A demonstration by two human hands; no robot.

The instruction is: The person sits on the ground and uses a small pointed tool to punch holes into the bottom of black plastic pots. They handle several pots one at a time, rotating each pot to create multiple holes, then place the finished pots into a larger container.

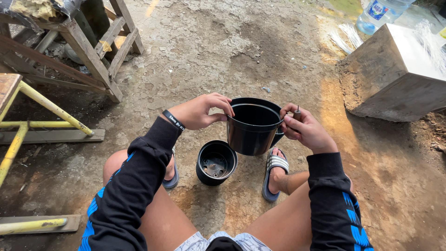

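Note:
I hold a black plastic pot (253,132) in the air in front of my knees, its mouth facing up and slightly toward me. My left hand (202,111) grips the pot's left rim. My right hand (304,130) pinches the right rim and also holds a small dark rod-like tool (297,113) upright between the fingers. A second, smaller black pot (216,163) stands on the ground between my feet, its holed bottom visible inside. I wear long black sleeves with blue print, a black wristband, and striped sandals.
Cracked dirt ground lies all around. A wooden trestle (100,51) and a yellow metal frame (37,123) stand at the left. A large wooden block (395,79) sits at the right, with a plastic water bottle (381,13) behind it.

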